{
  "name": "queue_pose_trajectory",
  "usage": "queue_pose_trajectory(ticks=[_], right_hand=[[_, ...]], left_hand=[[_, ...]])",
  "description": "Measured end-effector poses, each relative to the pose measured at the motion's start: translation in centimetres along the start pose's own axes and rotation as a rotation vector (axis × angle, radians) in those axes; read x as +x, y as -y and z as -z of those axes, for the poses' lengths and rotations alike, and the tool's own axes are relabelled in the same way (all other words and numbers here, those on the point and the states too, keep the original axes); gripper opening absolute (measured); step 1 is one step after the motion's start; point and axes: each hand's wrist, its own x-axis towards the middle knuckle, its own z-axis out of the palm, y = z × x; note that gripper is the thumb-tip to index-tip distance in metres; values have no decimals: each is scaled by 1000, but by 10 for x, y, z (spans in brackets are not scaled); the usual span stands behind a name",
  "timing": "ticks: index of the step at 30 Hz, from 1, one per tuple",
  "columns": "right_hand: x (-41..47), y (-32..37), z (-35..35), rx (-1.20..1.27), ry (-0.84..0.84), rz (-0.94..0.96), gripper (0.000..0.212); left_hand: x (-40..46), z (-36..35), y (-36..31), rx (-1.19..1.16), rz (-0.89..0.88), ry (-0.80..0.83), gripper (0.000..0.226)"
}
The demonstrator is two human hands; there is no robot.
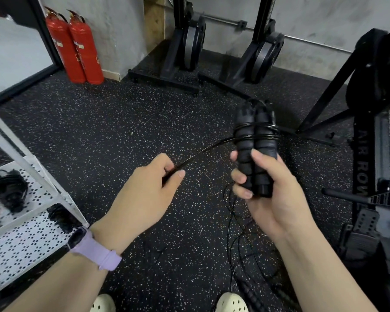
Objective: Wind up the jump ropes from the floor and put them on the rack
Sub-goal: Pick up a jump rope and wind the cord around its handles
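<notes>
"AIR ROW" reading in white on black rowing machine [361,167] at right; right hand [273,190] gripping two ribbed foam jump rope handles [254,152] upright, thin glossy cord [209,149] looping round them; left hand [144,192] fingers pinching cord taut; slack cord lying on speckled rubber floor [99,131]; wound ropes [9,190] sitting on white perforated metal rack [27,239]

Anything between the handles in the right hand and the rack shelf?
Nothing visible blocks it. The right hand grips the handles; the rack sits lower left over open floor. The left hand pinching the cord lies along that path.
</notes>
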Motion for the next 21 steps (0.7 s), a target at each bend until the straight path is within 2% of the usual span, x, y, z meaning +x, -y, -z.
queue_pose_trajectory(ticks=[8, 12, 17, 21], right_hand=[[5, 5, 10, -48, -162, 35, 34], [7, 2, 14, -133, -238, 23, 27], [7, -3, 15, -365, -291, -24, 19], [8, -10, 14, -676, -294, -30, 39]], left_hand=[[-1, -4, -4, 24, -63, -107, 24], [-4, -4, -7, 119, -182, -164, 37], [-9, -1, -16, 231, -340, -248, 43], [-9, 1, -17, 275, -380, -257, 43]])
